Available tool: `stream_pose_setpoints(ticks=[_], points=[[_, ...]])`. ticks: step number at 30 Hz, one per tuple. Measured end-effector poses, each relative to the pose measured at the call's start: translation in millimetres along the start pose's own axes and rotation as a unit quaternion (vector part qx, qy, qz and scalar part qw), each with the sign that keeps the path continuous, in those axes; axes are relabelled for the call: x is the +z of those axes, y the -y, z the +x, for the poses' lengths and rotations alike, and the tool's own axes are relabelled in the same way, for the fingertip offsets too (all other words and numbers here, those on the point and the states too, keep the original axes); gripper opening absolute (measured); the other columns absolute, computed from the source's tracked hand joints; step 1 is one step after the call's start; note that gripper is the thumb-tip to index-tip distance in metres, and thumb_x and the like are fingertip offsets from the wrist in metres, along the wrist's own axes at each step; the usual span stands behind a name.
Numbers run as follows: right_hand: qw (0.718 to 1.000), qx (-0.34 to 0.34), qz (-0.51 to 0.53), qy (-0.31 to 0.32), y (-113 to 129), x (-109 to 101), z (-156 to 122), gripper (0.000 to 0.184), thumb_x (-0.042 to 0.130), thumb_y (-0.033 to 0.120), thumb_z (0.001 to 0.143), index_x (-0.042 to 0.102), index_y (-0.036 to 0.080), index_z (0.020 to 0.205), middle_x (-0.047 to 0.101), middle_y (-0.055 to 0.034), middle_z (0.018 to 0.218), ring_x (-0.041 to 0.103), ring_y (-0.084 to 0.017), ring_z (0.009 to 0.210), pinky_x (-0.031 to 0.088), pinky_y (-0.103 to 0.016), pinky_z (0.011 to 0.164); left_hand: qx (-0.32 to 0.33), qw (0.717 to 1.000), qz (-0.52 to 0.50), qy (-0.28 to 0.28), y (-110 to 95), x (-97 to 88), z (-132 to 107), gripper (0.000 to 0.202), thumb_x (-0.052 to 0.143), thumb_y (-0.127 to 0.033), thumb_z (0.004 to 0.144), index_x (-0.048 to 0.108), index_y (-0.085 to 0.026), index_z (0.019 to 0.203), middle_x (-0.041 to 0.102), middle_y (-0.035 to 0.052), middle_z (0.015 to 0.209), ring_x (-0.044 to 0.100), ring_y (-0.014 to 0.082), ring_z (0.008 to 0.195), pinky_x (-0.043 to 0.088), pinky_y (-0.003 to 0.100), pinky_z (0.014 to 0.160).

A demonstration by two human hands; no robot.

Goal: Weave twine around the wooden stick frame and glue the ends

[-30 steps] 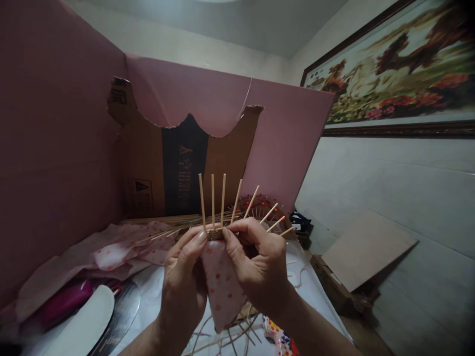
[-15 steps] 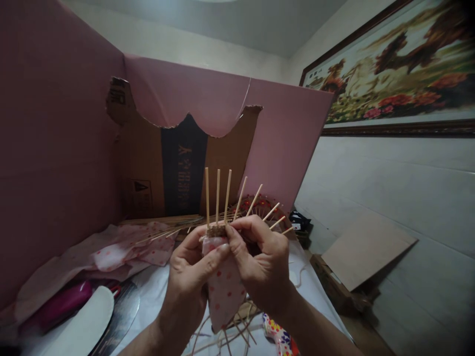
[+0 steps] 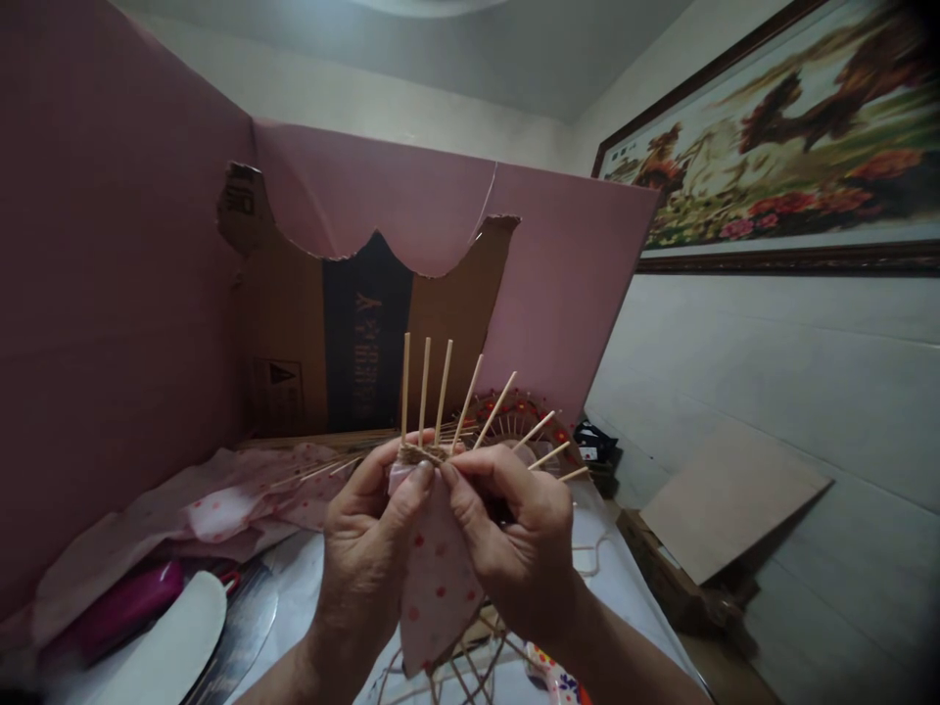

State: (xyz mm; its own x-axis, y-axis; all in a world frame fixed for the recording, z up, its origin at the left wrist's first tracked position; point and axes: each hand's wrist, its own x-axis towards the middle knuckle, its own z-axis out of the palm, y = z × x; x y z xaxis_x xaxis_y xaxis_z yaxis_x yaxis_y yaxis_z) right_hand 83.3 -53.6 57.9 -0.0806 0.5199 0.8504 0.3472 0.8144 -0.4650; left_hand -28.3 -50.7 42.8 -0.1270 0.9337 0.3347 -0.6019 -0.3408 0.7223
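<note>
In the middle of the head view, a piece of pink dotted fabric point(image 3: 441, 592) hangs beneath a braided brown cord point(image 3: 420, 454). Several thin wooden sticks point(image 3: 444, 387) rise from the cord and fan out to the right. My left hand point(image 3: 363, 548) is closed on the cord and fabric's top left, thumb in front and fingers behind. Close beside that thumb, my right hand point(image 3: 525, 534) pinches the cord and the fabric's top edge. What lies behind the palms is hidden. Crossed thin sticks point(image 3: 470, 671) show below the fabric.
Pink dotted cloth point(image 3: 242, 499) and loose thin sticks lie at left. A magenta object point(image 3: 121, 602) and a white curved piece point(image 3: 176, 632) are at front left. Behind stands a cut cardboard sheet point(image 3: 447, 323) against pink panels point(image 3: 565, 264). A flat board point(image 3: 734, 509) leans at right.
Both hands and the held piece have shifted slightly left. My left thumb has moved up to the cord, and the right fingertips have come closer to it.
</note>
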Motion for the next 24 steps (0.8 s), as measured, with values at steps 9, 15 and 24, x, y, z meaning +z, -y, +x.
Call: stream_pose_setpoints(ticks=[9, 15, 24], points=[[0.997, 0.062, 0.039, -0.001, 0.6, 1.3, 3.4, 0.006, 0.057, 0.018, 0.086, 0.063, 0.018, 0.083, 0.068, 0.0002, 0.067, 0.061, -0.010, 0.054, 0.046, -0.019, 0.048, -0.013, 1.000, 0.012, -0.009, 2.5, -1.2, 1.2, 0.021, 0.074, -0.026, 0.072, 0.072, -0.023, 0.093, 0.072, 0.0030, 0.088, 0.066, 0.0126, 0.070, 0.054, 0.018, 0.062], [0.996, 0.085, 0.020, -0.015, 3.2, 1.4, 2.9, 0.009, 0.057, 0.020, 0.085, 0.062, 0.017, 0.078, 0.066, -0.0005, 0.062, 0.059, -0.010, 0.051, 0.044, -0.020, 0.045, -0.016, 1.000, 0.001, -0.011, 0.7, -0.5, -2.2, 0.022, 0.077, -0.024, 0.068, 0.073, -0.023, 0.090, 0.072, 0.0016, 0.087, 0.066, 0.0112, 0.069, 0.053, 0.015, 0.060], [0.996, 0.087, 0.024, -0.013, 3.7, 1.8, 0.0, 0.008, 0.058, 0.018, 0.083, 0.061, 0.017, 0.075, 0.061, 0.0011, 0.057, 0.053, -0.009, 0.046, 0.042, -0.020, 0.043, -0.056, 0.998, -0.005, -0.016, -3.1, 1.6, -3.1, 0.020, 0.080, -0.026, 0.065, 0.070, -0.019, 0.081, 0.067, -0.0003, 0.069, 0.061, 0.0076, 0.054, 0.051, 0.014, 0.053]])
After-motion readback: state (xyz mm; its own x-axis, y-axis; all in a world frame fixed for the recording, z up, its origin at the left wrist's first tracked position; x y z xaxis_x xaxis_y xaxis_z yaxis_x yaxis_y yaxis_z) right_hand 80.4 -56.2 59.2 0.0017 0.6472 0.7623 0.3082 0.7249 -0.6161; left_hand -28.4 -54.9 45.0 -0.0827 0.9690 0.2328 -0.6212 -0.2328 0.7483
